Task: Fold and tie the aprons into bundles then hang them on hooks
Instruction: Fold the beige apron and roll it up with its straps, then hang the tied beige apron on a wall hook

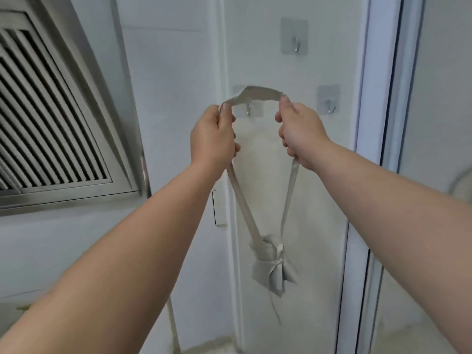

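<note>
A beige apron bundle (pixel 270 264), folded and tied with a bow, hangs low in front of the white wall. Its neck strap (pixel 255 94) runs up as a loop. My left hand (pixel 214 135) grips the strap's left side and my right hand (pixel 298 129) grips its right side, stretching the top of the loop between them. The stretched strap sits just in front of and slightly above a metal hook (pixel 248 110) on a clear adhesive pad. The strap does not rest on the hook.
Two more adhesive hooks are on the wall: one higher up (pixel 296 44) and one to the right (pixel 330 107). A steel range hood with slats (pixel 51 123) fills the left. A door frame (pixel 378 123) runs down the right.
</note>
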Demonstrator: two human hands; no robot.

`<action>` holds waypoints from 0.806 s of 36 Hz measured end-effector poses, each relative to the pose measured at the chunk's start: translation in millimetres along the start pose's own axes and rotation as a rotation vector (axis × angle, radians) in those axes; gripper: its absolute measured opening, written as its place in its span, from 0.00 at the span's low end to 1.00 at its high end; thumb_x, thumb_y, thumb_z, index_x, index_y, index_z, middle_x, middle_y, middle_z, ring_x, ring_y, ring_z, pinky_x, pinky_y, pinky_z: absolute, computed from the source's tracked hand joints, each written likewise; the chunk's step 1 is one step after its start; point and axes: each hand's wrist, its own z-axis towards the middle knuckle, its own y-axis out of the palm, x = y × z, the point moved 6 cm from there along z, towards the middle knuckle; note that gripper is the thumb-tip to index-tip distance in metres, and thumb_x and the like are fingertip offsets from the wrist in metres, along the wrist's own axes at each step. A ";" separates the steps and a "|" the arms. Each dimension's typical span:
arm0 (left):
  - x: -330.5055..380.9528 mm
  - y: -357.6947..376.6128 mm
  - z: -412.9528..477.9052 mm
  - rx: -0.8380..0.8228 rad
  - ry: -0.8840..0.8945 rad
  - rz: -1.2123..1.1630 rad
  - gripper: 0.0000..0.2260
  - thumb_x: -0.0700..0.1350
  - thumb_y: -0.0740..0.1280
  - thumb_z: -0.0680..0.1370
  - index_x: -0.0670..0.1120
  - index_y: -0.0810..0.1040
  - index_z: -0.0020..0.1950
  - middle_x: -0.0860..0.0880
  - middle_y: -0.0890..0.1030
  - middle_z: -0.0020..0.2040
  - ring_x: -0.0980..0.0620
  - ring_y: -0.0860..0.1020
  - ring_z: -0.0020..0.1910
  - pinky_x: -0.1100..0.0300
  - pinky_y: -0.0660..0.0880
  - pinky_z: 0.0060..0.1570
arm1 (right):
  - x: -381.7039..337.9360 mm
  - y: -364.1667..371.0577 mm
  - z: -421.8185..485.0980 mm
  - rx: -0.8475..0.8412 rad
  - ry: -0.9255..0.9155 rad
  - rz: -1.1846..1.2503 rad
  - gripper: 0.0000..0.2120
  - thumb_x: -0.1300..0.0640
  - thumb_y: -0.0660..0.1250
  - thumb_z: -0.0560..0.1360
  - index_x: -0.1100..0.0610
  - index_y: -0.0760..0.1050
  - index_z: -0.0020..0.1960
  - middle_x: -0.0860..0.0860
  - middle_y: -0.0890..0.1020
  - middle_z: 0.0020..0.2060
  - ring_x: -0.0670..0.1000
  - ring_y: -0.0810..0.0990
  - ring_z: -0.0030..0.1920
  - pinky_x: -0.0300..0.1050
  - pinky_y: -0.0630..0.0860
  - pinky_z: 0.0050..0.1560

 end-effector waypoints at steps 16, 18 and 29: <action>-62.4 17.4 17.0 -0.195 -0.174 0.237 0.21 0.52 0.59 0.80 0.44 0.76 0.30 0.52 0.76 0.21 0.54 0.74 0.24 0.59 0.74 0.36 | 66.2 30.4 25.0 -0.061 0.070 -0.110 0.24 0.39 0.64 0.74 0.55 0.66 0.28 0.51 0.65 0.23 0.51 0.63 0.24 0.42 0.60 0.29; -65.5 20.5 7.4 -0.250 -0.212 0.235 0.21 0.55 0.59 0.80 0.43 0.79 0.34 0.51 0.79 0.26 0.51 0.77 0.30 0.56 0.76 0.39 | 70.9 34.4 15.9 -0.087 0.108 -0.074 0.23 0.40 0.63 0.75 0.56 0.68 0.30 0.51 0.69 0.25 0.52 0.67 0.26 0.43 0.68 0.28; -65.7 -26.5 -48.4 -0.075 -0.272 0.262 0.11 0.47 0.61 0.76 0.41 0.77 0.49 0.48 0.79 0.42 0.47 0.79 0.43 0.56 0.72 0.39 | 58.4 21.9 -40.3 -0.104 0.035 -0.063 0.12 0.54 0.62 0.76 0.56 0.71 0.35 0.49 0.76 0.34 0.52 0.74 0.37 0.48 0.74 0.42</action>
